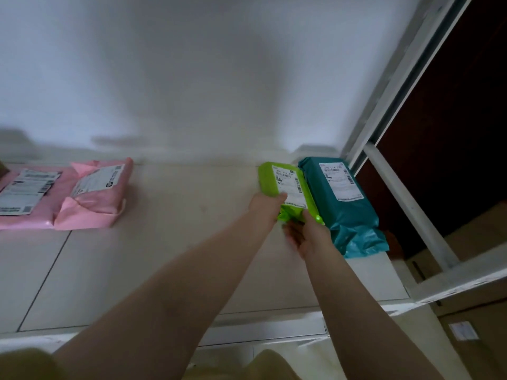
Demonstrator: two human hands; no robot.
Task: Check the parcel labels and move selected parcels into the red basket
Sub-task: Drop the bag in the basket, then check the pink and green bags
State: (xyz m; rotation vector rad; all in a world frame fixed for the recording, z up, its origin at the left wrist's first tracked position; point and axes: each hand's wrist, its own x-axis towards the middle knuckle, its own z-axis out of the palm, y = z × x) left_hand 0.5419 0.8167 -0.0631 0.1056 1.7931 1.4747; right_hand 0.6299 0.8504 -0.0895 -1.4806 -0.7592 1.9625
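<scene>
A lime green parcel (pixel 270 179) with a white label lies on the tiled ledge, touching a teal parcel (pixel 348 212) on its right. My left hand (pixel 267 205) grips the green parcel's near left edge, thumb on the label. My right hand (pixel 307 231) holds its near right corner, fingers curled under it. The teal parcel also carries a white label, face up. Two pink parcels (pixel 93 198) with labels lie at the far left of the ledge. No red basket is in view.
A white wall (pixel 192 78) rises right behind the ledge. A white window frame (pixel 406 198) with a dark opening stands at the right. Cardboard boxes (pixel 477 338) sit low at the right. Pale tiles (pixel 178 215) stretch between the pink and green parcels.
</scene>
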